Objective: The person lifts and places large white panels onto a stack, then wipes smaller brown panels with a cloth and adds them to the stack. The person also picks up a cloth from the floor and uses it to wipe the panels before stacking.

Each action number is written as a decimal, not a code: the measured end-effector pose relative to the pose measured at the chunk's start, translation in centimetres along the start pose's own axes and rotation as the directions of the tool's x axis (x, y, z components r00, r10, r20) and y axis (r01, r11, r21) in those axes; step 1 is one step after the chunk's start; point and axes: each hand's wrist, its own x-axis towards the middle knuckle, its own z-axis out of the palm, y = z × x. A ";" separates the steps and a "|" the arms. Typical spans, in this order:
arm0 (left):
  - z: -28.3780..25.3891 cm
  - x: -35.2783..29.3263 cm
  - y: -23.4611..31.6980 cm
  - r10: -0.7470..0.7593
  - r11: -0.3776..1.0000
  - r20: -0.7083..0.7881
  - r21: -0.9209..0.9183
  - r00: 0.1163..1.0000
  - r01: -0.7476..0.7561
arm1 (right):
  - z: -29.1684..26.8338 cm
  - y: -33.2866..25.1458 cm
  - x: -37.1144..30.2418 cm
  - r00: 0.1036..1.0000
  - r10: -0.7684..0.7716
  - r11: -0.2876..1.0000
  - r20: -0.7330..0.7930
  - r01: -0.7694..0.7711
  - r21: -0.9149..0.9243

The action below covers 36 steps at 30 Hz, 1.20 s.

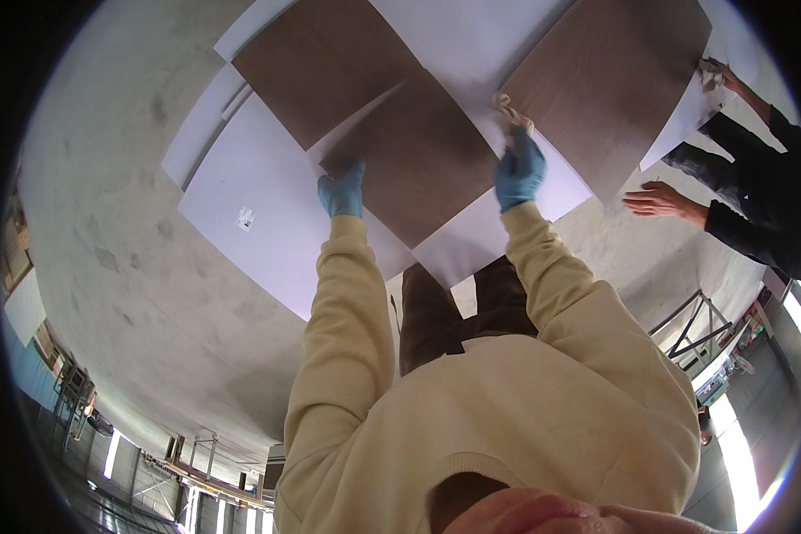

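Holding a pale cloth [518, 117], your right hand [520, 173] has the nearest brown panel [414, 165] to its left; your left hand [343, 191] is at that panel's left corner, grip unclear

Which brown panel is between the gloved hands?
The middle panel, between left hand and right hand; upper-left panel and upper-right panel lie outside.
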 end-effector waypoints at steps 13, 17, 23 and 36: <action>-5.2 -5.6 1.9 0.130 0.743 0.327 -0.657 0.936 0.126 | 6.5 -2.1 5.6 0.968 -0.111 0.991 0.223 0.090 0.102; -4.9 -5.6 3.8 0.032 0.694 0.527 -0.623 0.849 0.361 | 3.3 -9.1 -4.0 0.920 -0.294 0.918 0.260 0.196 0.344; -6.2 -7.6 6.8 0.072 0.827 0.183 -0.560 0.980 0.044 | -2.3 -4.1 -13.1 0.648 -0.446 0.882 0.618 0.435 0.180; -10.3 0.3 9.9 0.332 0.458 0.123 -0.888 0.935 -0.046 | -0.7 1.4 8.6 0.914 0.133 0.866 0.382 -0.295 0.404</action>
